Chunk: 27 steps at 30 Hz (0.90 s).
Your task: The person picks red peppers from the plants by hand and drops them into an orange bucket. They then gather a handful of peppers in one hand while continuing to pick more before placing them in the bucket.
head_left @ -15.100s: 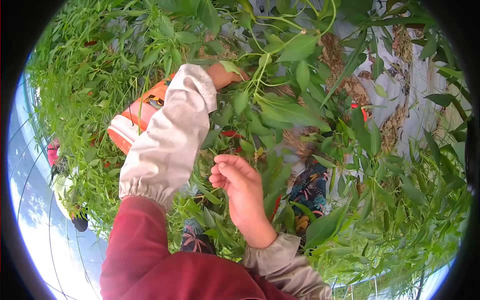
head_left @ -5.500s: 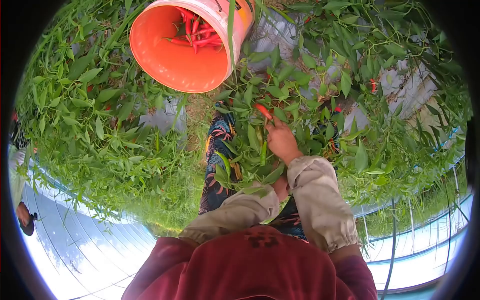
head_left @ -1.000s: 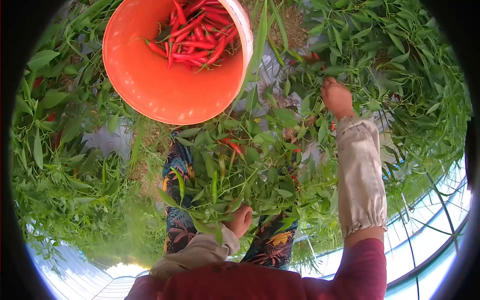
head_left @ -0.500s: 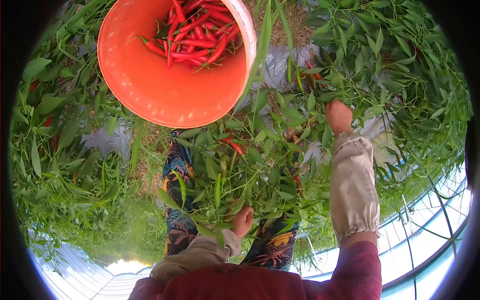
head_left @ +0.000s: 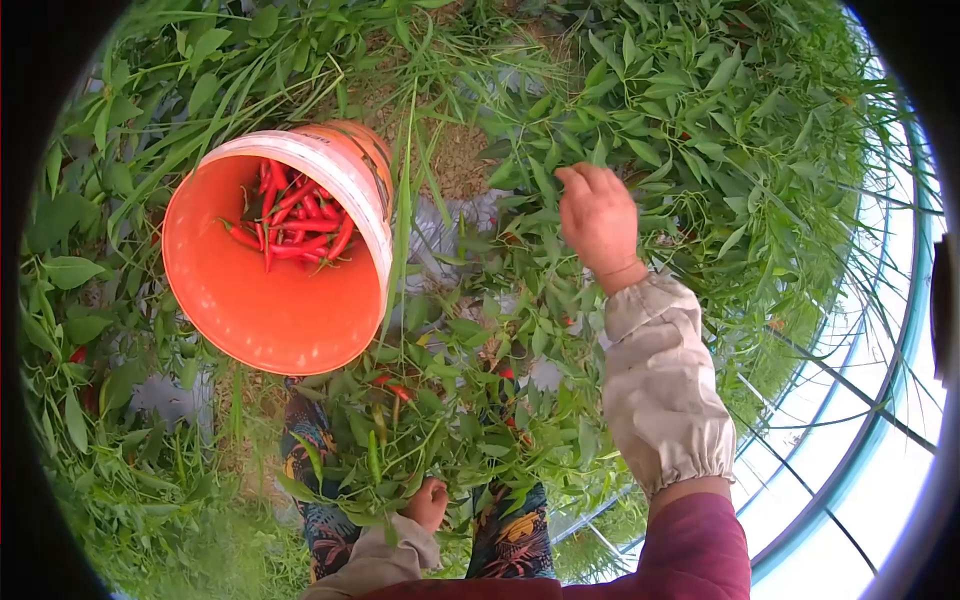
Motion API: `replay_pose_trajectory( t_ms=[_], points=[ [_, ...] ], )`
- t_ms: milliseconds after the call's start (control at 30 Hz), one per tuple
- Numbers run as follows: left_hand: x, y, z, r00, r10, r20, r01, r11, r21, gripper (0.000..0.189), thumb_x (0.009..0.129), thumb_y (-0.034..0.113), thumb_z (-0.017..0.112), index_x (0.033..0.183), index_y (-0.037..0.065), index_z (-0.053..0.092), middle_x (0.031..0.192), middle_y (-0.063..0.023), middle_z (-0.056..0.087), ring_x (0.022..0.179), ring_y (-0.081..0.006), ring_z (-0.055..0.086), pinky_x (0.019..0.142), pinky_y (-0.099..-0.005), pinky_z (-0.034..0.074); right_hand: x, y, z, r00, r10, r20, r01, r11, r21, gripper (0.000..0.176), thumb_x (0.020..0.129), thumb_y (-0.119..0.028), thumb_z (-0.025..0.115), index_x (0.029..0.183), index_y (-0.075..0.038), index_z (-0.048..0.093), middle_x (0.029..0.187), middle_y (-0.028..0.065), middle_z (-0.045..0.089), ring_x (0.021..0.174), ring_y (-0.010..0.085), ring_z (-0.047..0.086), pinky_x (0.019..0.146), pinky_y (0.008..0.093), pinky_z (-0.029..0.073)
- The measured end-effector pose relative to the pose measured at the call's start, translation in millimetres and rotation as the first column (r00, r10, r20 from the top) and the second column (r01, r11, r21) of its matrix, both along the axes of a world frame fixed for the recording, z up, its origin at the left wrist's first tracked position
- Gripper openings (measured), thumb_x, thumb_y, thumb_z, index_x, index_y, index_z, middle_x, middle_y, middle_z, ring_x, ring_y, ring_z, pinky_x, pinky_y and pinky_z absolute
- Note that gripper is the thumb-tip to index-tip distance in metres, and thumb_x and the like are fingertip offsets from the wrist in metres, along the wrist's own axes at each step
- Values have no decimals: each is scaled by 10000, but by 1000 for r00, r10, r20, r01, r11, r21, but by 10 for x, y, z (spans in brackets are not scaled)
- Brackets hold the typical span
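Observation:
My right hand (head_left: pixel 600 222) is raised over the leaves of a chili plant (head_left: pixel 660 120), its fingers bent together with their undersides turned away from view. Low in the view, my left hand (head_left: pixel 428 504) is closed among the leaves of the nearer chili plant (head_left: pixel 450 440). Anything inside either hand is hidden. Close to the left hand hang a green chili (head_left: pixel 374 458) and, higher up, a red chili (head_left: pixel 393 388). An orange bucket (head_left: pixel 275 330) lies tilted with its mouth facing me, and red chilies (head_left: pixel 300 222) are heaped at its far side.
Tall grass blades (head_left: pixel 405 190) stand beside the bucket. Grey ground sheeting (head_left: pixel 440 235) shows between the rows. Curved frame bars (head_left: pixel 880 340) of a greenhouse run along the right side. Dense plants fill the left and right of the view.
My right hand has lifted out of the foliage and is now in plain sight. The view has shifted, so the bucket appears lower and further left. My left hand stays among the leaves.

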State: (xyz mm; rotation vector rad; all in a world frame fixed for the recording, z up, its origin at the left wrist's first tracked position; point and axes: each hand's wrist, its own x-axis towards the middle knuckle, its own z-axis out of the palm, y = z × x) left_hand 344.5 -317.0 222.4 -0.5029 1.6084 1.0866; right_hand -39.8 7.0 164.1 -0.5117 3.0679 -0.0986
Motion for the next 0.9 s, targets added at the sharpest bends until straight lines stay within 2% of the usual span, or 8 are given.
replay_pose_trajectory(
  t_ms=[67,133,200,267,333,400,633,900],
  points=[
    [-45,-8,18,997,-35,-70,34,999,-18,84,817,140,605,854,74,640,826,-146,652,754,-315,627,666,-405,476,-581,403,254,985,-58,-164,87,980,178,350,795,-109,593,1144,-89,596,1093,128,613,1005,316,580,877,401,456],
    [-14,-29,-21,986,-125,-112,126,992,-4,92,818,143,605,869,74,638,798,-137,650,752,-313,626,669,-406,476,-952,851,405,936,36,-349,188,789,585,437,839,-225,577,1273,-190,538,1227,106,576,1114,306,562,962,377,435],
    [292,-32,-139,995,-86,-58,86,996,1,97,819,146,605,876,75,638,790,-133,650,751,-312,627,670,-407,476,-859,1333,576,948,-317,18,206,657,726,503,856,-313,572,1347,-297,462,1330,94,516,1165,301,550,982,425,434],
    [342,-19,-174,999,-39,-2,39,999,0,101,821,150,606,882,76,638,783,-129,651,750,-311,628,672,-407,476,-757,1650,748,683,-560,469,152,737,659,510,837,-320,600,1330,-313,472,1323,84,514,1128,298,574,933,463,464],
    [180,-1,-110,997,-66,-48,67,997,27,112,827,158,603,899,79,636,800,-131,655,756,-310,629,678,-406,476,-372,1703,815,663,-491,566,84,799,595,486,834,-284,597,1307,-304,488,1303,85,522,1069,298,599,884,470,489],
    [58,-24,-69,996,-86,11,85,995,60,137,844,183,606,930,79,630,840,-113,646,772,-288,617,709,-390,471,75,1780,825,843,-280,460,-59,801,596,450,819,-195,587,1261,-259,523,1281,86,533,1046,303,599,854,449,497],
    [-26,-38,-22,998,-53,34,51,997,54,128,853,172,581,925,73,619,824,-131,659,756,-313,630,671,-411,472,660,2069,1026,866,-275,417,-42,792,609,515,727,-18,523,1205,-206,565,1375,117,474,1117,325,536,949,451,427],
    [96,-30,-85,995,-56,87,51,997,59,156,822,185,623,938,81,640,844,-94,650,768,-269,616,721,-380,476,613,2128,929,862,-276,426,-45,794,606,531,718,-29,542,1219,-200,577,1390,126,458,1141,332,524,968,472,403]
  ],
)
